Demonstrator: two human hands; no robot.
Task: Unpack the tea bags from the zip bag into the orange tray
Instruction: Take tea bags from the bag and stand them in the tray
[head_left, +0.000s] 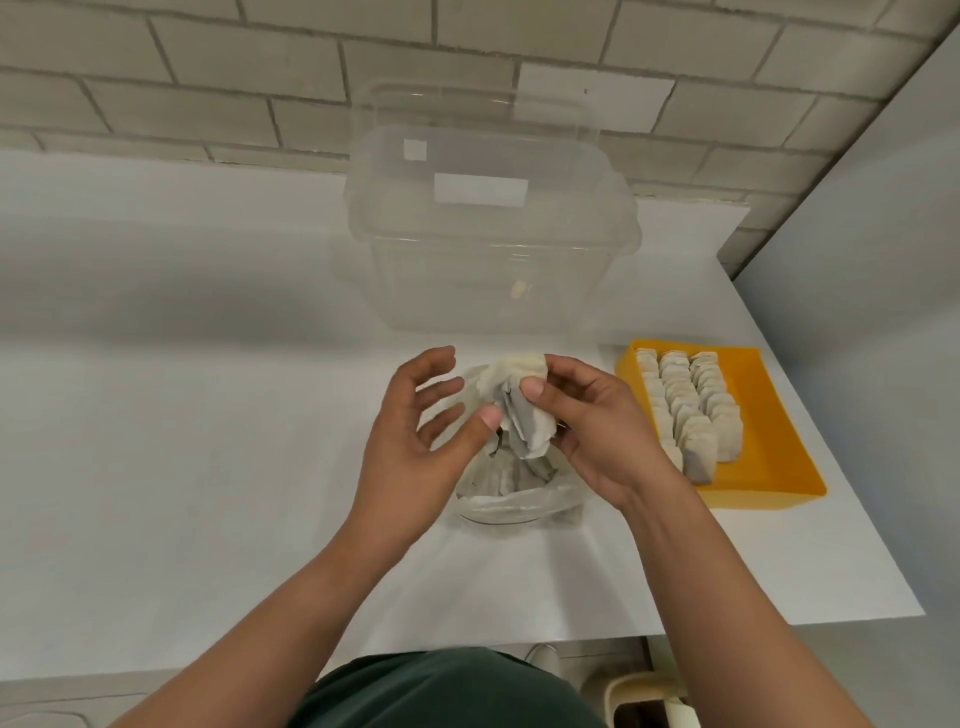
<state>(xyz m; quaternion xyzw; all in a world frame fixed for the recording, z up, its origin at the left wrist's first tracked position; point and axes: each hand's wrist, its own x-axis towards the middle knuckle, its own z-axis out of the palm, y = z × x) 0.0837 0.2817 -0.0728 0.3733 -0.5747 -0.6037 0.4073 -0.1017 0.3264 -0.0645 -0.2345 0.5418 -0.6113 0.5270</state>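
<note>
My right hand (587, 421) pinches a clump of tea bags (519, 410) over the zip bag (514, 499). My left hand (415, 431) is spread, thumb touching them. They look light, soft and easy to tear, so I'd grip the bodies gently. The orange tray (769, 452) sits to the right, part-filled.

White counter (208, 415), three things sitting on it. Clear lidded box (488, 270) at the back, by the tiled wall. Zip bag (514, 501) just in front of it. Orange tray (769, 457) to the right, near the counter's edge.
</note>
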